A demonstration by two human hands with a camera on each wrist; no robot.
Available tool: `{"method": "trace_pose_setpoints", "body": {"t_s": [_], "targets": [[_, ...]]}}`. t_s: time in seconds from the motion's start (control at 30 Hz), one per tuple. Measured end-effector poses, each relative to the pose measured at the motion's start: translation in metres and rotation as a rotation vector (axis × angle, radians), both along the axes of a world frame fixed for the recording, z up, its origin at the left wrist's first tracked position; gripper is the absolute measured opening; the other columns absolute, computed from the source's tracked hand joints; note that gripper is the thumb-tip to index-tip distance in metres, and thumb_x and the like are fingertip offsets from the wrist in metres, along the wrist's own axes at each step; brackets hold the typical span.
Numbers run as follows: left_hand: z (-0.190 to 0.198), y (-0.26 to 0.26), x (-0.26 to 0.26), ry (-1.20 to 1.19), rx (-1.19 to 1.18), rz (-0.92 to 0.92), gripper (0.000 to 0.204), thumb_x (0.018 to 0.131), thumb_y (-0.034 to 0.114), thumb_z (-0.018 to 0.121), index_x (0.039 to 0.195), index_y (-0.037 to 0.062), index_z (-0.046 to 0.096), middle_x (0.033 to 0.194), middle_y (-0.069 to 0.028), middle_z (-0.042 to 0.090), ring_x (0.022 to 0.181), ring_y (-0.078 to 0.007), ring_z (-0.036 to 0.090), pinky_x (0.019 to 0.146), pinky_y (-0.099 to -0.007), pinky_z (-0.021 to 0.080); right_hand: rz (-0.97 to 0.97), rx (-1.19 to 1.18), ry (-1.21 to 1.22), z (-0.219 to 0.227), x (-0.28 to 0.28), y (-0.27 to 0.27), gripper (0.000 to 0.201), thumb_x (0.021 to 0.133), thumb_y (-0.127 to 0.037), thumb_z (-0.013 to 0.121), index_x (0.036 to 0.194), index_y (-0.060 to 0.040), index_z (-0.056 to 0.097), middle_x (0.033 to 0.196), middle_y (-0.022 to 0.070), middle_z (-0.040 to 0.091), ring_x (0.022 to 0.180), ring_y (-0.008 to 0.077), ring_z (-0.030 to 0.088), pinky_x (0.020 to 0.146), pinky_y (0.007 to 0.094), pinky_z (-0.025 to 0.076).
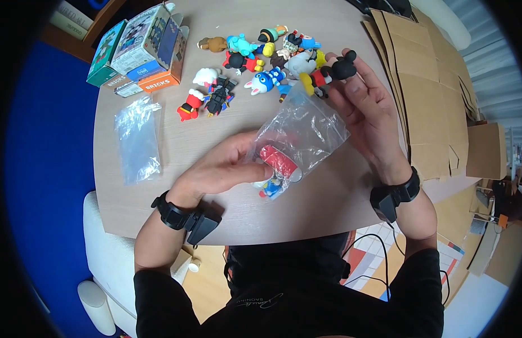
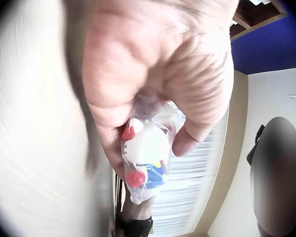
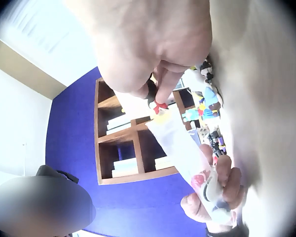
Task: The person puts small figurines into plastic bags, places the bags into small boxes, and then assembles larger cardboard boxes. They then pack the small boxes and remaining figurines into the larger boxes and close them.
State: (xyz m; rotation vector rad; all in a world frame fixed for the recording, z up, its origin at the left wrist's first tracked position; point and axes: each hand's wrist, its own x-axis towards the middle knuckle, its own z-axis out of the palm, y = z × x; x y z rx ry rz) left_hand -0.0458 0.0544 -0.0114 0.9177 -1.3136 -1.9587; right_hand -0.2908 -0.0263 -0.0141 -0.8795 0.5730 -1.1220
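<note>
A clear plastic bag with a red and white figure inside is gripped by the left hand around its lower part. In the left wrist view, a white figure with red and blue parts shows through the plastic between the fingers of the left hand. The right hand pinches a black-headed figure with red and yellow parts at the bag's upper end. In the right wrist view, the right hand holds that figure above the bag, its yellow part against the plastic.
Several toy figures lie across the back of the table. An empty-looking clear bag lies flat at the left. Brick boxes stand at the back left, and cardboard sheets at the right.
</note>
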Motion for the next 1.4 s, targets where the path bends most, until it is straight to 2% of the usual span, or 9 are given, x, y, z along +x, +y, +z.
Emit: {"method": "trace_pose_setpoints", "body": {"t_s": [0.2,0.4,0.53,0.7,0.9,1.0,1.13,1.23,1.4], "targets": [[-0.005,-0.002,0.005,-0.011,-0.019,-0.017,0.058,0.085,-0.008,0.051,0.142,0.0042,0.045,0.118,-0.0017,0.062,0.101,-0.0049,0.055,0.086,-0.0220,0.046,0.067,-0.134,0.055,-0.005,-0.002,0.001,0.063,0.094,0.001,0.052,0.151,-0.0022,0.023,0.152,0.0170,0.034,0.136,0.0223,0.041,0.111,0.0298,0.037],[-0.009,-0.003,0.005,0.039,-0.024,0.011,0.059,0.082,-0.007,0.050,0.140,0.0054,0.048,0.111,-0.0006,0.064,0.098,-0.0046,0.057,0.083,-0.0221,0.046,-0.027,-0.339,0.034,-0.009,0.002,-0.002,0.067,0.090,0.000,0.057,0.150,-0.0004,0.026,0.154,0.0170,0.031,0.146,0.0228,0.023,0.118,0.0345,0.021],[-0.018,-0.003,0.008,0.040,0.005,0.094,0.054,0.082,-0.003,0.053,0.136,-0.0048,0.047,0.123,-0.0091,0.061,0.108,-0.0155,0.060,0.092,-0.0289,0.047,0.043,-0.564,0.249,-0.008,-0.004,-0.001,0.051,0.089,0.006,0.053,0.139,0.0004,0.043,0.151,0.0165,0.035,0.140,0.0246,0.034,0.115,0.0365,0.027],[-0.022,-0.004,0.009,0.008,-0.004,0.155,0.050,0.085,0.001,0.053,0.135,-0.0050,0.048,0.123,-0.0132,0.061,0.107,-0.0171,0.060,0.093,-0.0312,0.047,0.158,-0.681,0.469,-0.015,-0.005,0.001,0.037,0.087,0.014,0.050,0.122,0.0007,0.056,0.140,0.0137,0.048,0.123,0.0211,0.050,0.104,0.0336,0.039],[-0.023,-0.004,0.012,0.193,0.026,0.218,0.051,0.082,0.001,0.053,0.132,-0.0052,0.050,0.122,-0.0128,0.061,0.106,-0.0170,0.061,0.093,-0.0312,0.048,0.037,-0.442,0.314,-0.010,0.003,0.009,0.030,0.087,0.012,0.051,0.114,-0.0022,0.057,0.127,0.0108,0.055,0.115,0.0183,0.053,0.098,0.0314,0.042],[-0.019,-0.004,0.011,0.117,0.004,0.183,0.054,0.080,0.000,0.051,0.133,-0.0054,0.049,0.123,-0.0123,0.061,0.106,-0.0166,0.061,0.093,-0.0301,0.048,0.043,-0.524,0.231,-0.007,-0.002,0.006,0.028,0.089,0.008,0.051,0.115,-0.0028,0.056,0.123,0.0105,0.055,0.112,0.0175,0.053,0.097,0.0320,0.042],[-0.018,-0.002,0.008,0.095,-0.023,0.136,0.050,0.088,-0.001,0.053,0.137,-0.0011,0.049,0.117,-0.0052,0.063,0.104,-0.0075,0.058,0.091,-0.0251,0.046,0.166,-0.590,0.286,-0.006,-0.010,0.003,0.024,0.091,0.005,0.050,0.112,-0.0025,0.060,0.125,0.0114,0.053,0.115,0.0186,0.052,0.098,0.0318,0.041],[-0.017,0.000,0.006,0.088,-0.009,0.177,0.055,0.087,-0.003,0.055,0.142,-0.0004,0.044,0.118,-0.0049,0.063,0.106,-0.0075,0.057,0.093,-0.0252,0.046,0.252,-0.601,0.397,-0.002,-0.010,0.005,0.026,0.088,0.007,0.049,0.109,-0.0021,0.063,0.127,0.0115,0.052,0.119,0.0197,0.050,0.098,0.0313,0.040],[-0.006,0.001,0.000,0.032,-0.179,0.174,0.061,0.089,-0.002,0.058,0.146,0.0000,0.037,0.138,-0.0080,0.051,0.110,-0.0074,0.055,0.095,-0.0251,0.045,0.395,-0.577,0.393,-0.004,-0.006,0.009,0.036,0.081,0.009,0.053,0.110,-0.0052,0.069,0.130,0.0089,0.051,0.122,0.0203,0.050,0.097,0.0300,0.041]]}}
